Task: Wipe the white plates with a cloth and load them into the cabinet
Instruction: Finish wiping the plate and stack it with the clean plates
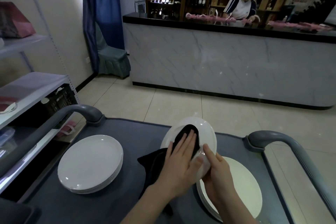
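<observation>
The fingers [189, 139] of my left hand [180, 162] are lying straight and flat, pressing the black cloth [188, 130] onto the white plate [207, 132] so the rubbing bears evenly. My right hand [218, 171] is curling round the plate's near rim, thumb on top, bracing it tilted against that pressure. I am holding it just above the right stack [243, 187] on the grey surface [138, 132]. The left stack [91, 162] is sitting well apart, probably separating wiped from unwiped.
</observation>
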Tool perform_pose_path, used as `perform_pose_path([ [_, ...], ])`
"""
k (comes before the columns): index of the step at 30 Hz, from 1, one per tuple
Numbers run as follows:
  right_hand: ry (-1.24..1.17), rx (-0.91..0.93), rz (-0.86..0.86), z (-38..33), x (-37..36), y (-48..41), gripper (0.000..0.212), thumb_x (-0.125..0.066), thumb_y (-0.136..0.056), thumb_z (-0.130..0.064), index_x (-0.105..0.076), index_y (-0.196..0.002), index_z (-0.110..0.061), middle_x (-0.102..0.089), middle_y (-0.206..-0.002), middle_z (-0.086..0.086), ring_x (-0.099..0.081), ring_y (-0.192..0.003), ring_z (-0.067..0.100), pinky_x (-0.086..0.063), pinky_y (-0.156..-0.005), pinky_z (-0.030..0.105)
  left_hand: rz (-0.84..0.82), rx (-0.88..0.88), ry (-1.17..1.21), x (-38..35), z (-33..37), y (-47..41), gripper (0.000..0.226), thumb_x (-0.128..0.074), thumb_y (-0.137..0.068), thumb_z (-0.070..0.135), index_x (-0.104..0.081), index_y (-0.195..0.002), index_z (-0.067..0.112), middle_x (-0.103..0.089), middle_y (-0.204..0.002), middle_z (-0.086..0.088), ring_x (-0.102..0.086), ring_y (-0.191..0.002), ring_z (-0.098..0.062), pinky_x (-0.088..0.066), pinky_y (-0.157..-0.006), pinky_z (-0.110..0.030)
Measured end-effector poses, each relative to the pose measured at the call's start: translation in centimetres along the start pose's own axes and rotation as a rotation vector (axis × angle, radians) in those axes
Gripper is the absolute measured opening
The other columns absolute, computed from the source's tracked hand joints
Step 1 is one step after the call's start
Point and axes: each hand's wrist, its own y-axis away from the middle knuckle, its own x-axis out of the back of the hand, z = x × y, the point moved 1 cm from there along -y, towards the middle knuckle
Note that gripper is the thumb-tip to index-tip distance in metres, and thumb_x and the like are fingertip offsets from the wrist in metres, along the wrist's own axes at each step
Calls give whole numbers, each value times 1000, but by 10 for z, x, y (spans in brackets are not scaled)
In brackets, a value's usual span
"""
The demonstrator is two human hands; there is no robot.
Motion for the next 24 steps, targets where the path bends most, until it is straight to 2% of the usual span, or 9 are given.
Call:
perform_pose_path([
  [4,72,46,23,-1,0,0,21,-62,-91,-20,-75,-96,-4,-75,-97,19,-74,-86,30,-60,-63,33,-11,84,-26,8,-24,-10,71,-1,-87,74,13,-149,44,15,-157,30,17,-140,15,12,-119,-33],
  [8,259,193,53,-9,3,-2,24,-64,-91,-23,-75,-80,-5,-75,-83,11,-68,-72,22,-52,-63,36,-49,144,61,1,-58,10,73,-4,-87,78,9,-151,46,13,-156,34,10,-141,16,7,-117,-31],
  [10,427,291,46,-9,4,-2,31,-65,-92,-27,-67,-76,1,-64,-69,9,-55,-65,17,-42,-58,32,-106,195,133,0,-70,19,64,-12,-93,71,-1,-151,46,1,-157,32,-3,-143,12,-1,-119,-30],
  [12,589,382,15,-9,3,-3,36,-66,-92,-30,-62,-74,1,-53,-61,4,-46,-60,14,-36,-54,26,-96,229,197,4,-77,24,59,-24,-98,63,-19,-152,41,-18,-153,29,-21,-143,6,-13,-117,-24],
  [14,753,475,-37,-9,-1,-4,26,-66,-93,-27,-66,-70,-16,-55,-56,-8,-46,-54,4,-36,-52,17,-3,290,336,16,-80,28,52,-35,-96,62,-42,-143,42,-42,-146,26,-40,-133,6,-29,-109,-17],
  [16,934,575,-122,-8,-11,-3,15,-66,-94,-20,-74,-85,-30,-62,-60,-17,-52,-55,-2,-39,-54,14,149,361,539,34,-80,28,34,-45,-96,56,-56,-126,45,-63,-128,20,-57,-119,2,-43,-98,-17],
  [18,1158,800,-185,-5,-24,0,20,-67,-92,-15,-75,-108,-23,-68,-68,-16,-64,-61,4,-44,-59,18,311,431,795,59,-80,29,26,-46,-99,46,-58,-122,39,-72,-113,6,-69,-104,-11,-53,-87,-28],
  [21,1427,1209,-324,3,-43,2,35,-74,-77,-15,-75,-112,-19,-77,-100,-4,-74,-85,15,-57,-59,23,468,482,1038,95,-79,38,25,-44,-102,38,-61,-120,34,-75,-101,1,-74,-91,-23,-59,-70,-35],
  [24,1600,1358,-496,19,-61,-2,51,-88,-64,-8,-75,-112,-21,-73,-116,-4,-72,-97,16,-57,-53,24,595,525,1061,114,-82,55,17,-56,-97,35,-68,-109,35,-74,-93,3,-74,-85,-21,-58,-62,-31],
])
